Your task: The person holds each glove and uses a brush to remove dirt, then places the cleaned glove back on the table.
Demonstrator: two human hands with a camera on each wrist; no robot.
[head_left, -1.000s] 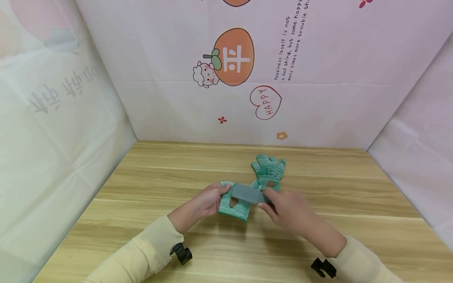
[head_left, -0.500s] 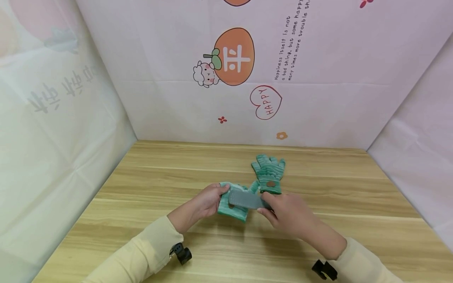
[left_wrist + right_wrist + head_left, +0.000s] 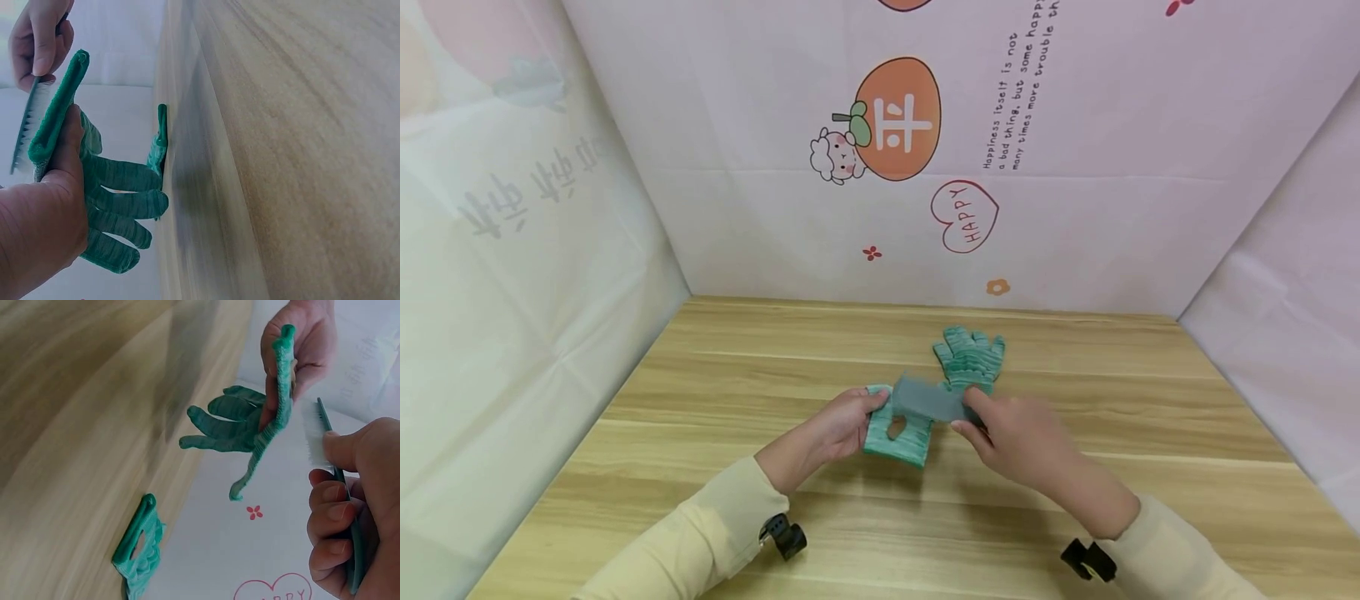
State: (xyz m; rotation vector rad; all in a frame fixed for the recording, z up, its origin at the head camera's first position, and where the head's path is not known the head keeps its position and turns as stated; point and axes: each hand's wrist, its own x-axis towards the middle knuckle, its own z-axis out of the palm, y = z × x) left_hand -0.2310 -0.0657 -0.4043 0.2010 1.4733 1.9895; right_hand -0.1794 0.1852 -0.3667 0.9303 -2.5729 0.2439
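Observation:
My left hand grips a green streaked knit glove by its cuff, off the table. A brown patch shows on the cuff, and in the left wrist view the glove's fingers hang loose beyond the hand. My right hand is curled round the handle of a grey-green brush. Its white bristles face the glove's cuff, close to it; whether they touch is hard to tell. A matching second glove lies flat on the table behind, its cuff partly hidden by the brush and right hand.
The wood-grain table is enclosed by a white printed cloth at the back and sides. Each forearm wears a black wrist device below its pale sleeve.
The brush dipped lower over the cuff half a second ago and is now raised again, baring the brown patch. The left hand and its glove stay nearly still, as does the second glove.

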